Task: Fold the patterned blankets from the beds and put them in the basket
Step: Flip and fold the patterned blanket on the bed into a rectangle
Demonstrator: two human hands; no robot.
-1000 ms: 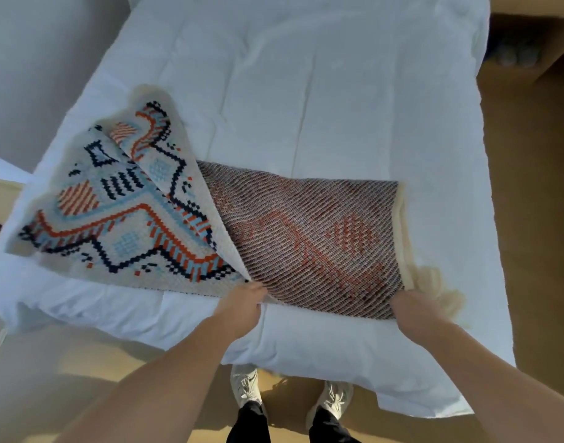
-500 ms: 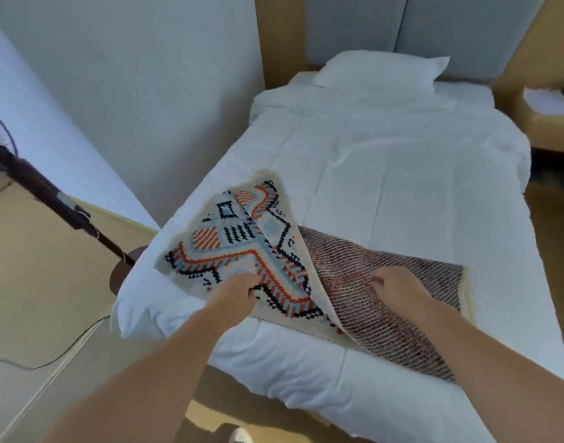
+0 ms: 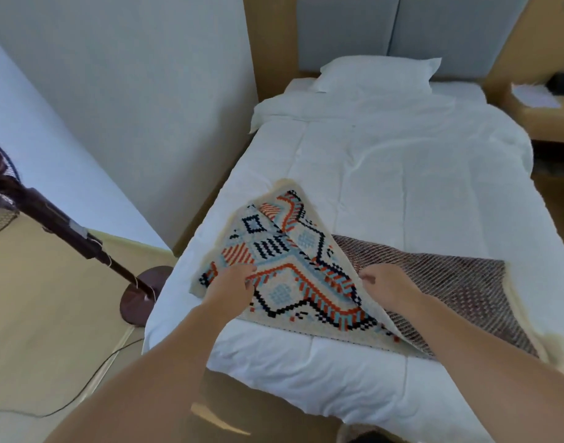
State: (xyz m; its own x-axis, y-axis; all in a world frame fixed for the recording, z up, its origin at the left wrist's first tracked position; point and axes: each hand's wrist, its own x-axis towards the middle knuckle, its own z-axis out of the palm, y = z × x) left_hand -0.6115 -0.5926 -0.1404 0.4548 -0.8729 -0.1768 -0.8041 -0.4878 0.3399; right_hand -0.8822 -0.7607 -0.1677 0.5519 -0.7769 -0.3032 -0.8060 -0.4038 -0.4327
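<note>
On the blanket, both hands pressing.

No words, labels, brands or numbers can be read anywhere here; the blanket carries only woven patterns.

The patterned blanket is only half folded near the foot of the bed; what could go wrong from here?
1. The patterned blanket lies skewed, its folded flap at an angle over the reverse side, so the next fold may come out uneven.
2. Its right edge sits close to the side of the bed; a pull by the right hand might drag it off.
3. The left hand only rests on the flap, which could slip.
</note>
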